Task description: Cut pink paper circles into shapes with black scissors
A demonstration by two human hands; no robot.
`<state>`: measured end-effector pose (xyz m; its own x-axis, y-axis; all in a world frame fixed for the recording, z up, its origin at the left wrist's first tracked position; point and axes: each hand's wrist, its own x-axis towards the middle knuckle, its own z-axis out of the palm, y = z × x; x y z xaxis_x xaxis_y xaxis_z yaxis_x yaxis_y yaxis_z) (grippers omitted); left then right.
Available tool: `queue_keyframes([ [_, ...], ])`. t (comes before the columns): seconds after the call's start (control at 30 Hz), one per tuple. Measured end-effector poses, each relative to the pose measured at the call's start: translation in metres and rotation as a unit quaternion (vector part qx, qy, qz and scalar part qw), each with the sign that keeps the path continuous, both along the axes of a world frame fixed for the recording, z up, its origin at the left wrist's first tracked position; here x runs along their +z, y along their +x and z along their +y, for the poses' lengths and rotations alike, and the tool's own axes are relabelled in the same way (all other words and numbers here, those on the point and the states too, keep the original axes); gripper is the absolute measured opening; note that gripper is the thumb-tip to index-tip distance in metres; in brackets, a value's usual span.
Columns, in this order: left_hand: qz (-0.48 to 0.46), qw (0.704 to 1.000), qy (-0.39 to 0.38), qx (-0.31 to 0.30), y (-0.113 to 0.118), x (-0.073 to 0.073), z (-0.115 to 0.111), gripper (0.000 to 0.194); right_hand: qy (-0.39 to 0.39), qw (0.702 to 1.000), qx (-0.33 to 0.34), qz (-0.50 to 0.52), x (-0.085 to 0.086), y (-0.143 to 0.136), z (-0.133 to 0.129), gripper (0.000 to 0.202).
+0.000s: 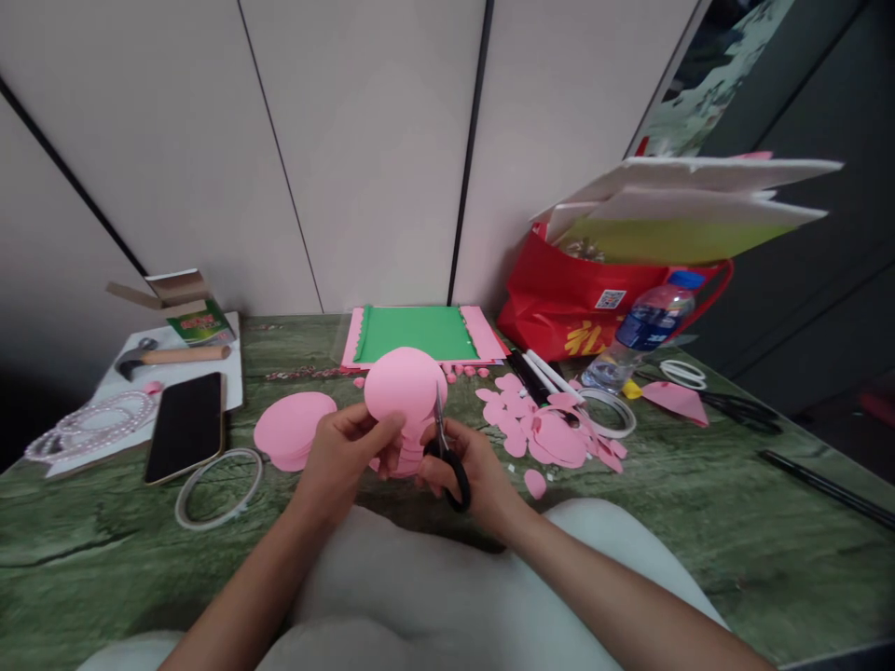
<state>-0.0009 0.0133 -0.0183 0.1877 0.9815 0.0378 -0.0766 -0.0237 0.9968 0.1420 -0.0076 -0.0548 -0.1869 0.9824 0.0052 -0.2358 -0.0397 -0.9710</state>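
My left hand [356, 447] pinches a round pink paper [401, 384] by its lower edge, thumb in front. The fingers of my right hand [468, 466] are in the handles of black-handled scissors [454, 475]. Their blades point upward at the right edge of the round paper. Below and behind the hands lie more pink paper pieces [409, 458], partly hidden. Left of my left hand rests a stack of pink paper rounds [294, 427]. Pink flower-shaped cutouts and scraps [556, 438] lie to the right of my right hand.
A phone [187, 424], a tape roll [183, 503], a hammer [182, 355], bead strings [98, 429] and a small box [199, 321] lie left. Green paper [416, 333] is at the back. A red bag [538, 303], bottle [650, 321], pens [542, 373] and another tape roll [629, 419] stand or lie right.
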Motion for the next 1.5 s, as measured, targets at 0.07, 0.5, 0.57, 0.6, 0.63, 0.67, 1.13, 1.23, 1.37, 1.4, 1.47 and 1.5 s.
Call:
queue_keyframes([
  [0.07,-0.016,1.000,-0.014,-0.012,0.0008,-0.0002,-0.0002,0.020,0.003,1.000,0.004,-0.004,-0.0015,-0.0007,-0.0007,0.034],
  [0.5,0.092,0.996,-0.013,-0.003,0.0006,-0.0020,-0.0008,0.027,-0.016,0.999,0.004,0.042,0.0033,-0.0003,0.0000,0.057],
  [0.57,0.086,0.996,-0.014,-0.002,0.0007,-0.0017,-0.0005,0.026,-0.012,0.999,0.004,0.040,0.0028,-0.0002,0.0002,0.055],
  [0.6,0.083,0.996,-0.016,0.000,0.0008,-0.0016,-0.0003,0.026,-0.009,0.999,0.004,0.040,0.0028,-0.0002,0.0002,0.053],
  [0.63,0.079,0.997,-0.018,0.002,0.0008,-0.0015,-0.0001,0.025,-0.004,0.999,0.004,0.040,0.0030,-0.0003,0.0002,0.051],
  [0.67,0.077,0.997,-0.020,0.004,0.0009,-0.0015,0.0000,0.025,-0.001,0.999,0.004,0.040,0.0032,-0.0004,0.0003,0.049],
  [1.13,0.070,0.997,0.001,0.018,-0.0008,-0.0016,0.0023,0.026,-0.008,1.000,-0.001,0.011,0.0010,-0.0017,0.0023,0.042],
  [1.23,0.061,0.998,0.001,0.018,-0.0018,-0.0017,0.0022,0.025,-0.010,1.000,-0.003,0.002,-0.0006,-0.0010,0.0023,0.040],
  [1.37,0.044,0.999,0.001,0.017,-0.0018,0.0000,0.0012,0.025,-0.008,1.000,0.002,-0.012,-0.0012,0.0001,0.0018,0.038],
  [1.4,0.035,0.999,0.001,0.016,-0.0013,0.0008,0.0010,0.024,-0.009,1.000,0.003,-0.015,-0.0013,0.0002,0.0016,0.037],
  [1.47,0.012,1.000,-0.004,0.009,0.0000,0.0022,0.0009,0.021,-0.011,1.000,0.006,-0.017,-0.0020,0.0001,0.0012,0.036],
  [1.5,0.002,1.000,-0.009,0.006,0.0007,0.0025,0.0010,0.019,-0.011,1.000,0.008,-0.014,-0.0026,-0.0002,0.0011,0.036],
])
